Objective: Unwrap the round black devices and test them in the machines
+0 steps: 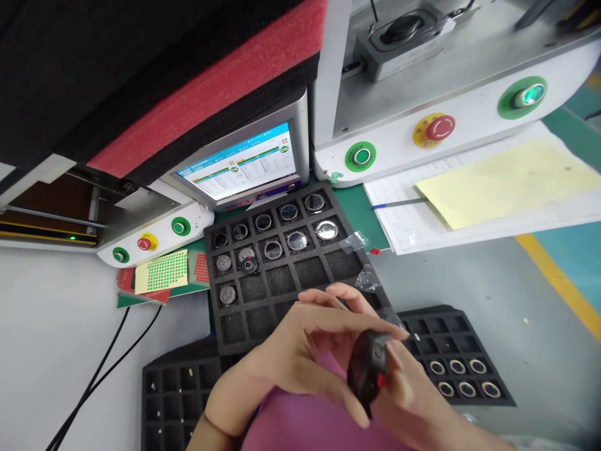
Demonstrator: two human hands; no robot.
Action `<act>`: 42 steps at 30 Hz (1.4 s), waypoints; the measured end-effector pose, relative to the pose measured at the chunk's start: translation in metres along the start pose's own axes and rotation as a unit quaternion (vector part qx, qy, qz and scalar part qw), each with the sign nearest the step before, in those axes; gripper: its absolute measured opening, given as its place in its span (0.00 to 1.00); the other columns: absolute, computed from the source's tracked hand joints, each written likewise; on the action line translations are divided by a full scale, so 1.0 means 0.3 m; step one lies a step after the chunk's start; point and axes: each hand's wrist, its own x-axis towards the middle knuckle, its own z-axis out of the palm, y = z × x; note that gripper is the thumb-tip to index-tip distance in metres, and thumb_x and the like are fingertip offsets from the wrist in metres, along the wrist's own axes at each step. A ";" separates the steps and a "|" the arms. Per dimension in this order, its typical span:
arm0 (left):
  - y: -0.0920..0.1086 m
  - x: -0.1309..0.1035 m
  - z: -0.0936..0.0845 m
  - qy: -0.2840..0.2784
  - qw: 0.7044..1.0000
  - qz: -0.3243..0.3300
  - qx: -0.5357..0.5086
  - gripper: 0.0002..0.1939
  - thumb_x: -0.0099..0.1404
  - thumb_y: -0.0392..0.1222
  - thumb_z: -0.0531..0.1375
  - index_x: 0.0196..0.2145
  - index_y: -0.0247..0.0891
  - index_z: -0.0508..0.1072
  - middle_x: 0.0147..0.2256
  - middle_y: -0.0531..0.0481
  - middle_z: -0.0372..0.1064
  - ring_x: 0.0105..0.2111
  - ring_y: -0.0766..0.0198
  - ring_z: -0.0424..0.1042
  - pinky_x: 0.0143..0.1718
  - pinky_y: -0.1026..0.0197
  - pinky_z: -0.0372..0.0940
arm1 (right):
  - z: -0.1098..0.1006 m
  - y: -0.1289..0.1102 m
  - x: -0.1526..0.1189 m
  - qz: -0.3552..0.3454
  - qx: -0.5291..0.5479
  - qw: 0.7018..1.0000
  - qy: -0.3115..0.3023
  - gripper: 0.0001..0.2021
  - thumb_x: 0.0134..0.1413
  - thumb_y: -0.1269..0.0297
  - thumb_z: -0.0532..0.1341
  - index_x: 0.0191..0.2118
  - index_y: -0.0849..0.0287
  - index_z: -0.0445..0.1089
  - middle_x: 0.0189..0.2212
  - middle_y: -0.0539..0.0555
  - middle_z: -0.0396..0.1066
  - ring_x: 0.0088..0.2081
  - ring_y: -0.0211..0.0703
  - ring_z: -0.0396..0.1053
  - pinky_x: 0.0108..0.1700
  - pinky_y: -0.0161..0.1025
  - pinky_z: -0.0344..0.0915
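Note:
In front of my body, a black, round watch case point(367, 371) with a small red spot is tilted edge-on and somewhat blurred. My left hand point(300, 351) grips it between thumb and forefinger. From the other side, my right hand point(406, 382) also closes on it, its fingers partly hidden behind the case and the left hand. Beyond both hands lies a black foam tray point(253, 288) with square pockets. Round watch parts fill its far rows, among them a shiny one point(327, 230). One dark watch case point(248, 265) rests askew over a pocket edge.
A screen point(239, 164) stands behind the tray, between two machines with green buttons point(361, 156) and red stop buttons point(440, 128). Lower right, another foam tray point(502, 394) holds rings; a further tray point(150, 382) is lower left. Papers point(394, 228) and a yellow sheet point(507, 181) lie right.

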 end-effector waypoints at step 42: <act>0.009 -0.036 0.063 0.203 0.756 0.302 0.544 0.11 0.71 0.38 0.54 0.42 0.34 0.76 0.28 0.47 0.79 0.26 0.62 0.79 0.30 0.65 0.76 | 0.093 -0.070 0.044 -0.118 0.068 0.990 0.030 0.04 0.51 0.63 0.66 0.28 0.54 0.75 0.26 0.51 0.65 0.32 0.41 0.67 0.53 0.52 0.73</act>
